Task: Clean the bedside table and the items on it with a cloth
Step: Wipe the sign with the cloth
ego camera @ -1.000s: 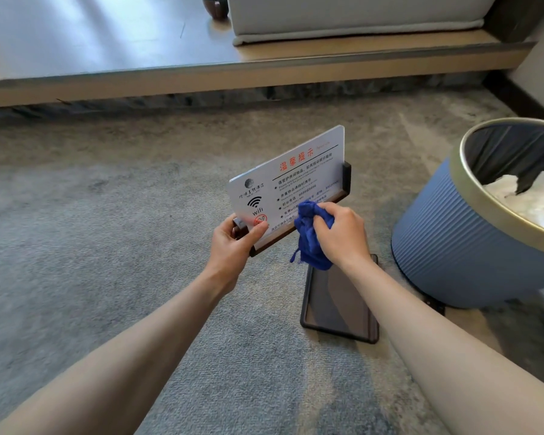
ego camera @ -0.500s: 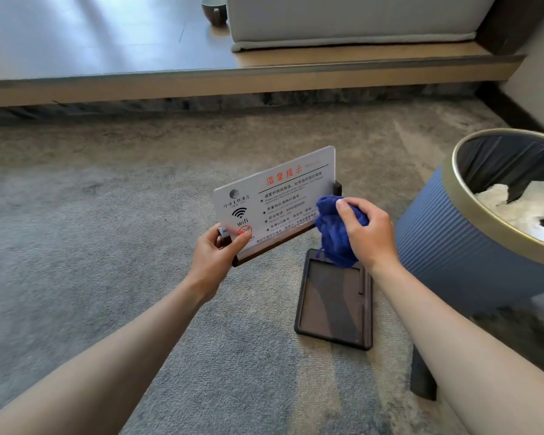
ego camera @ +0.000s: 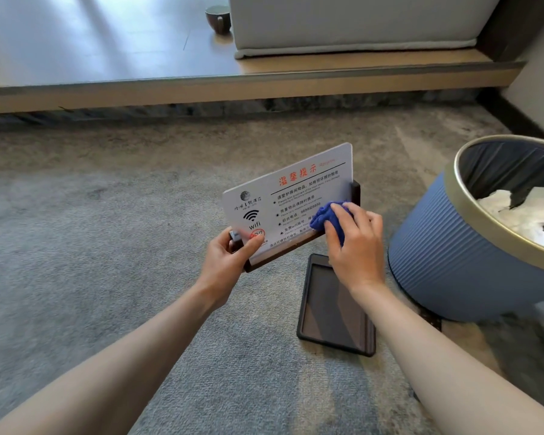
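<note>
Cloth (ego camera: 330, 219) on sign (ego camera: 288, 196) — bin (ego camera: 471, 262) beside

Both bare forearms enter from the lower corners and converge at frame centre. Left hand (ego camera: 230, 262): thumb in front, fingers curled behind, closed grip. Right hand (ego camera: 357, 246): palm down, fingers bent, pressing forward, closed grip.

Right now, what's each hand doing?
Left hand: closed on the sign card's left end.
Right hand: closed on the blue cloth, against the card.
</note>
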